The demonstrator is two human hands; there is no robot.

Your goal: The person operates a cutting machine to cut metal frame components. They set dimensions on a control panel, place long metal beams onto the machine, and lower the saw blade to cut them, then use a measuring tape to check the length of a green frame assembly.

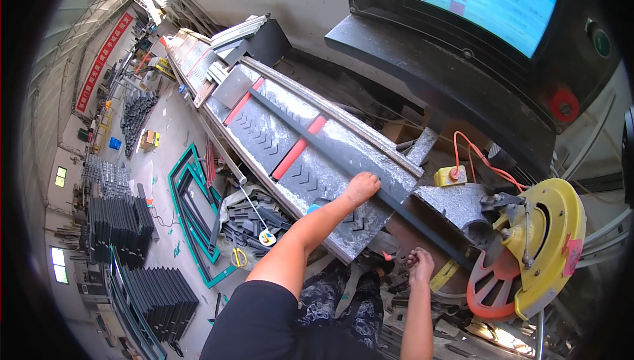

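A long dark grey profile bar (408, 213) lies lengthwise on a dusty machine bed (261, 125) with red cross strips. My left hand (362, 188) is closed over the bar, gripping it near the bed's right end. The bar's near end reaches the saw, which has a yellow guard (551, 254) and an orange-red slotted guard (492, 287). Off the bar, on its near side and left of the saw, my right hand (421, 265) has its fingers curled in. Whatever those fingers may hold is hidden.
A control panel with a lit screen (485, 3) and red knob (563, 104) overhangs the far right. An orange cable joins a yellow box (450, 176). A tape measure (266, 237), yellow scissors (239, 257), offcuts, green-edged frames (212, 279) and profile stacks (162, 300) lie left.
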